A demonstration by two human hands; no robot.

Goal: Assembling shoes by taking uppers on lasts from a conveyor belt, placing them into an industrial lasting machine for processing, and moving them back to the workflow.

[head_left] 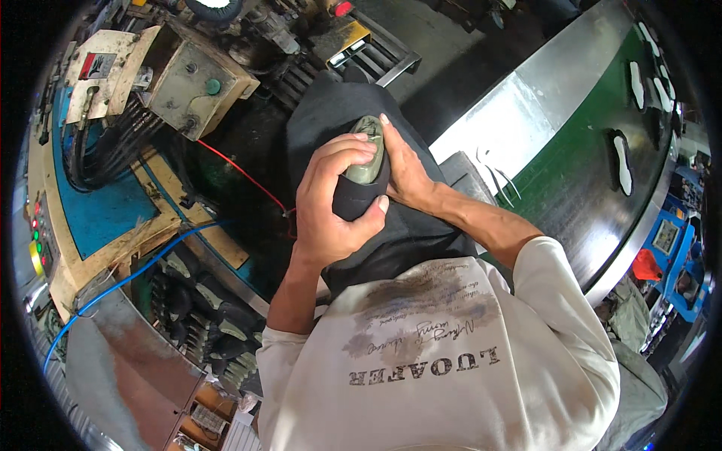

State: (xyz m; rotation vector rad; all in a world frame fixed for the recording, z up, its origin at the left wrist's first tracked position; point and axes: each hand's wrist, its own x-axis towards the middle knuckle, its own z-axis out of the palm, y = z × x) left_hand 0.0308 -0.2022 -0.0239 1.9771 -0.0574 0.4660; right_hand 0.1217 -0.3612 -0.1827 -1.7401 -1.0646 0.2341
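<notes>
An olive-green shoe last (364,172) sticks up out of a black shoe upper (359,197), both held above my lap in the middle. My left hand (331,197) wraps them from the left, fingers across the last and thumb on the black material. From the right, my right hand (407,169) presses along the side, its thumb stretched up by the far end of the last. The other fingers of my right hand are hidden behind the upper. Dark cloth (323,113) lies over my legs beneath.
On the right runs a conveyor with a green belt (556,165), carrying several dark shoe pieces with white soles (623,165). Pale metal hooks (499,177) sit at its near edge. A machine box with a green button (213,87) stands left, near a blue hose (135,272) and racked dark shoes (218,304).
</notes>
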